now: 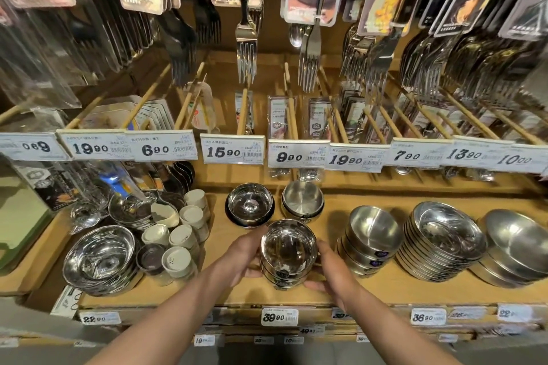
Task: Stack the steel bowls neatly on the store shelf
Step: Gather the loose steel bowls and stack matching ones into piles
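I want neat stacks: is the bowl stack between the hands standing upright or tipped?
Upright: the bowl stack sits level on the shelf, top bowl's mouth facing up, left hand and right hand holding its sides.

A wooden store shelf (385, 290) of light brown boards fills the scene, its near edge lined with white price tags (279, 316). Above it a second rail of price labels (232, 152) runs left to right. Wooden pegs (344, 127) jut out from the far back panel, carrying packaged cutlery. Hanging forks (246, 50) gleam under warm overhead light. Grey floor (17, 320) shows at near left.
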`<state>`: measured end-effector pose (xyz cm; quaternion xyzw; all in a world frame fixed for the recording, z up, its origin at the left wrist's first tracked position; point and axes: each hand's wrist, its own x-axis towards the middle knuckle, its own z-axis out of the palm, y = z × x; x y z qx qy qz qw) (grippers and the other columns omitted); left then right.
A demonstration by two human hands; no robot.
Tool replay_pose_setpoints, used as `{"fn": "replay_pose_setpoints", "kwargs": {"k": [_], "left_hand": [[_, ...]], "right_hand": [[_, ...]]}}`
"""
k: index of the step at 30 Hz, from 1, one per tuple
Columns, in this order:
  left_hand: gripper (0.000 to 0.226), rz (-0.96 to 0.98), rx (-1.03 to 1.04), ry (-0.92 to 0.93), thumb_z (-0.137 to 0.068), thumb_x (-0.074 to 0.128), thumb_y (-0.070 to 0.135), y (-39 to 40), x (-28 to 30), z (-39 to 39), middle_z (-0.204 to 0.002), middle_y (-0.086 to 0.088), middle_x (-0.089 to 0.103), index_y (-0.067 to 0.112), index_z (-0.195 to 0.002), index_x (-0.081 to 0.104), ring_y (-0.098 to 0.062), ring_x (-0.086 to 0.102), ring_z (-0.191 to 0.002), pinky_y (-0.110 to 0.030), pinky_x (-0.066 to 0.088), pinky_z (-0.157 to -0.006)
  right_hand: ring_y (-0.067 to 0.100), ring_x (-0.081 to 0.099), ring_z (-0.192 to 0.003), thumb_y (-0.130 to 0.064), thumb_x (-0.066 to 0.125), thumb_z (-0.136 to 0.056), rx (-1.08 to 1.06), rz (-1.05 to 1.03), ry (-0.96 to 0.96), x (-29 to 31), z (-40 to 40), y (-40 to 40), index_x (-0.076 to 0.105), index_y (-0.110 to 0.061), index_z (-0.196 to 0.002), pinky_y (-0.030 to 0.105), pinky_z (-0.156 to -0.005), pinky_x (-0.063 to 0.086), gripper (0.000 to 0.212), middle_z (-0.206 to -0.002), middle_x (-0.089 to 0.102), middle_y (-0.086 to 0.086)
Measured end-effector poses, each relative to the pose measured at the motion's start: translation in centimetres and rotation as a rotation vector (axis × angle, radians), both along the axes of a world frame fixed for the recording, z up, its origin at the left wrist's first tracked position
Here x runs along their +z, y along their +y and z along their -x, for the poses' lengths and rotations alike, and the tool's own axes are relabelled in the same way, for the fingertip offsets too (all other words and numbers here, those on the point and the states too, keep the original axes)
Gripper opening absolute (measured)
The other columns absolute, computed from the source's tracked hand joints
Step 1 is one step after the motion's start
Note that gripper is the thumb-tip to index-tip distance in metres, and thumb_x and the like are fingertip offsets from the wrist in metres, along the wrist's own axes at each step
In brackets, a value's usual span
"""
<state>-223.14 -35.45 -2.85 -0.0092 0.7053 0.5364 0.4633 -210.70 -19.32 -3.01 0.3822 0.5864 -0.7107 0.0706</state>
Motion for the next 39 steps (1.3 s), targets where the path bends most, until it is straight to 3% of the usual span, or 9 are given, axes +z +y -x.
{"fn": "replay_pose_setpoints", "kwargs": {"k": [6,12,19,24,26,28,32,35,39], "left_hand": [[0.046,-0.040,0.090,-0.006,-0.096,0.043,0.063,-0.6,-0.5,-1.2,-0.106,0.009,0.078,0.034,-0.122,0.067,-0.017,0.068,-0.109,-0.040,0.057,-0.088],[0.036,-0.011,0.327,-0.010,-0.100,0.051,0.050,-1.8,-0.9,-1.3,-0.106,-0.007,0.077,0.024,-0.105,0.075,-0.028,0.070,-0.105,-0.046,0.059,-0.091],[0.045,0.006,0.365,0.034,-0.103,0.042,0.050,-3.8,-2.0,-1.2,-0.095,-0.002,0.080,0.030,-0.086,0.078,-0.016,0.076,-0.086,-0.029,0.057,-0.074],[0.043,0.015,0.375,0.060,-0.102,0.043,0.050,-4.8,-1.8,-1.0,-0.086,-0.005,0.078,0.029,-0.084,0.076,-0.016,0.072,-0.071,-0.030,0.056,-0.072],[0.042,0.055,0.368,0.125,-0.100,0.043,0.052,-4.9,-1.1,-0.6,-0.079,0.005,0.077,0.034,-0.083,0.077,-0.008,0.070,-0.066,-0.033,0.054,-0.076],[0.035,0.133,0.379,0.232,-0.093,0.046,0.052,-4.7,0.1,0.4,-0.094,0.008,0.078,0.036,-0.086,0.077,-0.006,0.072,-0.087,-0.039,0.054,-0.084],[0.035,0.206,0.415,0.324,-0.072,0.054,0.056,-4.0,2.4,3.6,-0.104,0.006,0.074,0.031,-0.090,0.072,-0.022,0.068,-0.104,-0.048,0.052,-0.100],[0.027,0.272,0.282,0.344,-0.083,0.061,0.040,-2.9,2.8,7.0,-0.099,-0.001,0.074,0.022,-0.101,0.070,-0.024,0.068,-0.098,-0.042,0.054,-0.094],[0.007,0.412,0.122,0.394,-0.090,0.056,0.016,-0.8,2.0,10.8,-0.086,-0.004,0.062,0.012,-0.085,0.058,-0.018,0.057,-0.078,-0.029,0.043,-0.062]], "right_hand": [[0.016,0.065,-0.111,-0.047,0.034,-0.106,0.018,-0.019,-0.007,-0.2,1.1,0.5,0.066,-0.039,-0.110,0.047,-0.096,0.058,0.033,-0.114,0.071,-0.007],[0.005,0.065,-0.110,-0.041,0.036,-0.107,0.081,0.009,-0.004,-1.3,2.2,-0.1,0.070,-0.042,-0.111,0.036,-0.089,0.059,0.035,-0.110,0.075,-0.017],[-0.004,0.069,-0.097,-0.040,0.037,-0.107,0.154,0.019,0.001,-2.4,4.0,-0.9,0.066,-0.039,-0.119,0.021,-0.073,0.058,0.031,-0.107,0.075,-0.019],[0.008,0.064,-0.113,-0.042,0.038,-0.107,0.208,0.010,-0.014,-2.0,4.5,-1.3,0.064,-0.037,-0.125,0.031,-0.086,0.060,0.032,-0.123,0.069,-0.011],[0.011,0.065,-0.112,-0.041,0.041,-0.106,0.217,-0.060,-0.015,-1.6,5.0,-0.7,0.066,-0.036,-0.124,0.038,-0.093,0.059,0.031,-0.124,0.069,-0.009],[0.015,0.068,-0.107,-0.040,0.047,-0.104,0.207,-0.201,-0.020,-0.9,6.3,0.3,0.065,-0.031,-0.128,0.041,-0.095,0.057,0.031,-0.119,0.072,-0.005],[0.011,0.068,-0.076,-0.028,0.054,-0.100,0.314,-0.578,0.026,1.5,11.0,1.2,0.069,-0.019,-0.117,0.021,-0.061,0.053,0.024,-0.093,0.073,-0.007],[0.028,0.065,-0.094,-0.020,0.053,-0.099,0.451,-0.795,0.045,2.2,14.7,1.0,0.066,-0.003,-0.116,0.037,-0.080,0.051,0.027,-0.108,0.072,0.014],[0.033,0.054,-0.124,-0.020,0.044,-0.104,0.605,-0.898,-0.091,1.8,17.4,0.7,0.061,-0.005,-0.126,0.036,-0.103,0.043,0.032,-0.133,0.062,0.017]]}}
